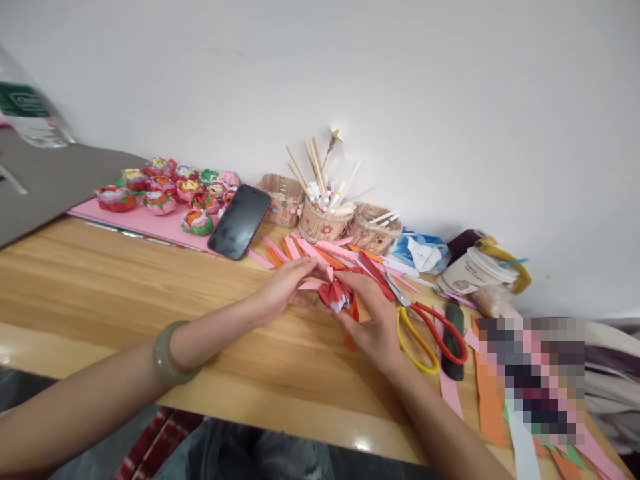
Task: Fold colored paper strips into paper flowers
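Note:
Both hands meet around a small folded paper flower (336,295), red with white-lilac petals, above the wooden table (210,283). My left hand (287,288) is at the flower's left side, its fingers curled toward the top. From the right, my right hand (373,320) pinches the flower between thumb and fingers. A pink paper tip stands up between the fingertips. Just behind lie pink, orange and red paper strips (295,248). Scissors (417,310) with red and yellow handles lie right of my right hand.
Finished paper flowers (159,201) and a black phone (240,221) rest on pink sheets at the left. Along the wall stand small baskets (327,223), a tissue pack (419,250) and a white cup (475,270). A dark green tube (454,340) and paper strips lie right.

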### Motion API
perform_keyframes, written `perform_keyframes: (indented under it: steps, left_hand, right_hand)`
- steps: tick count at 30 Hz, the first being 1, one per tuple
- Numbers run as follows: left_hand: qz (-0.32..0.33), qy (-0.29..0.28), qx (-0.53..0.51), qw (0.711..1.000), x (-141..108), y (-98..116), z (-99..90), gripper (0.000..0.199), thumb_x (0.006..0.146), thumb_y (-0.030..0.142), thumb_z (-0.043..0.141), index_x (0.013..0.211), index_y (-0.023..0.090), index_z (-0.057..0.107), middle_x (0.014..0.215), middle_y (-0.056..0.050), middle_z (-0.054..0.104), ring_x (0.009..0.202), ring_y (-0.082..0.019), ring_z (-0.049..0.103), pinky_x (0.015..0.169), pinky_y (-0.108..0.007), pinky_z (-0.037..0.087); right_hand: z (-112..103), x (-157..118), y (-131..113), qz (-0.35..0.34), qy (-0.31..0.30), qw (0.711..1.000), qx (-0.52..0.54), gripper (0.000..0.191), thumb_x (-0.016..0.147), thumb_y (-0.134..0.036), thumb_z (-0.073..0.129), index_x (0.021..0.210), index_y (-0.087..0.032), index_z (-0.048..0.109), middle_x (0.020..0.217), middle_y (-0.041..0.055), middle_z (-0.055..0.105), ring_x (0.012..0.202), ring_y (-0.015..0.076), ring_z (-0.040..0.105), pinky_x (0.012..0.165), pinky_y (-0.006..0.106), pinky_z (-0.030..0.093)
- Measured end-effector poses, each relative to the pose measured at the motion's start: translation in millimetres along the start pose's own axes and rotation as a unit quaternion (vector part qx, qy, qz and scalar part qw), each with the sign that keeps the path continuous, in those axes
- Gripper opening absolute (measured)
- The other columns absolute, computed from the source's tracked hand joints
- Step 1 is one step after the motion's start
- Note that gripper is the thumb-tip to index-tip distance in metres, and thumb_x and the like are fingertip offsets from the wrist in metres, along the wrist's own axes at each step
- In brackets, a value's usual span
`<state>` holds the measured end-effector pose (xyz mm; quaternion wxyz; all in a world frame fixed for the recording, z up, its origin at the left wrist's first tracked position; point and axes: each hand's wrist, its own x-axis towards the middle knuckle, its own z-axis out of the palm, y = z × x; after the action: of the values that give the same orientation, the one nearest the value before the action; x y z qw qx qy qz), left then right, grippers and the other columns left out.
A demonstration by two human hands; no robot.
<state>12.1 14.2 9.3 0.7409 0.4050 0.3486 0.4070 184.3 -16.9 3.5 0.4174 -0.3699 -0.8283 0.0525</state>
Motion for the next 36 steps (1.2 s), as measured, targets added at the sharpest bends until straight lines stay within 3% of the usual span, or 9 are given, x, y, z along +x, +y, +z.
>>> perform_keyframes:
  steps: [5, 9, 13, 17, 22, 30, 36]
  left_hand:
    - [0.138, -0.006, 0.086, 0.987, 1.1, -2.4, 2.1, 0.028, 0.068, 0.031, 0.07, 0.09, 0.016, 0.064, 0.092, -0.004, 0.068, 0.083, -0.016, 0.064, 0.065, -0.024, 0.054]
    - [0.244, 0.021, 0.182, 0.952, -0.5, -8.3, 3.6, 0.022, 0.067, 0.023, 0.071, 0.087, 0.015, 0.065, 0.088, -0.004, 0.07, 0.081, -0.015, 0.066, 0.076, -0.027, 0.053]
    - [0.352, 0.057, 0.309, 0.882, -5.8, -9.3, 4.1, 0.017, 0.074, 0.019, 0.064, 0.091, 0.017, 0.067, 0.09, -0.005, 0.072, 0.082, -0.015, 0.066, 0.077, -0.028, 0.053]
    - [0.444, 0.062, 0.392, 0.803, -9.9, -8.5, 4.0, 0.016, 0.077, 0.016, 0.06, 0.09, 0.02, 0.067, 0.091, -0.005, 0.073, 0.085, -0.015, 0.067, 0.08, -0.029, 0.052]
    - [0.475, 0.051, 0.405, 0.78, -11.3, -9.1, 3.9, 0.012, 0.077, 0.015, 0.059, 0.084, 0.021, 0.066, 0.088, -0.005, 0.073, 0.085, -0.016, 0.067, 0.08, -0.03, 0.052]
    - [0.517, 0.019, 0.43, 0.739, -13.3, -11.1, 2.8, 0.016, 0.08, 0.011, 0.056, 0.09, 0.02, 0.065, 0.095, -0.006, 0.073, 0.094, -0.016, 0.066, 0.084, -0.029, 0.051]
    - [0.515, 0.01, 0.429, 0.742, -14.6, -13.2, 2.3, 0.018, 0.081, 0.012, 0.055, 0.092, 0.021, 0.066, 0.101, -0.006, 0.072, 0.096, -0.016, 0.066, 0.086, -0.03, 0.051]
  right_hand:
    - [-0.9, 1.9, 0.6, 0.012, 0.03, 0.999, -0.029, 0.046, 0.075, -0.016, 0.066, 0.118, -0.027, 0.051, 0.109, 0.0081, 0.064, 0.103, 0.0233, 0.058, 0.088, 0.041, 0.047]
    - [-6.5, 2.9, -7.1, 0.019, -0.004, 1.0, 0.022, 0.046, 0.076, -0.028, 0.065, 0.119, -0.023, 0.05, 0.113, 0.0107, 0.061, 0.107, 0.0253, 0.056, 0.09, 0.043, 0.046]
    - [-8.7, 0.9, -9.8, 0.047, 0.009, 0.997, 0.053, 0.042, 0.084, -0.029, 0.057, 0.124, -0.023, 0.047, 0.113, 0.0102, 0.063, 0.104, 0.0238, 0.06, 0.088, 0.042, 0.049]
    - [-4.3, -1.1, -6.4, -0.024, 0.057, 0.998, -0.013, 0.04, 0.081, -0.013, 0.059, 0.119, -0.025, 0.054, 0.106, 0.0076, 0.068, 0.098, 0.0208, 0.064, 0.089, 0.039, 0.051]
    - [-2.5, -3.3, -7.0, -0.066, 0.101, 0.992, -0.048, 0.042, 0.079, -0.006, 0.058, 0.117, -0.024, 0.057, 0.103, 0.0077, 0.071, 0.093, 0.0198, 0.067, 0.084, 0.037, 0.055]
    - [-4.9, -4.9, -11.0, -0.068, 0.131, 0.988, -0.044, 0.037, 0.076, -0.003, 0.061, 0.108, -0.021, 0.061, 0.095, 0.0081, 0.073, 0.088, 0.0209, 0.069, 0.078, 0.036, 0.059]
    - [-6.4, -4.2, -12.2, -0.078, 0.133, 0.987, -0.043, 0.033, 0.076, -0.004, 0.062, 0.104, -0.021, 0.059, 0.094, 0.0092, 0.073, 0.088, 0.0208, 0.069, 0.076, 0.037, 0.06]
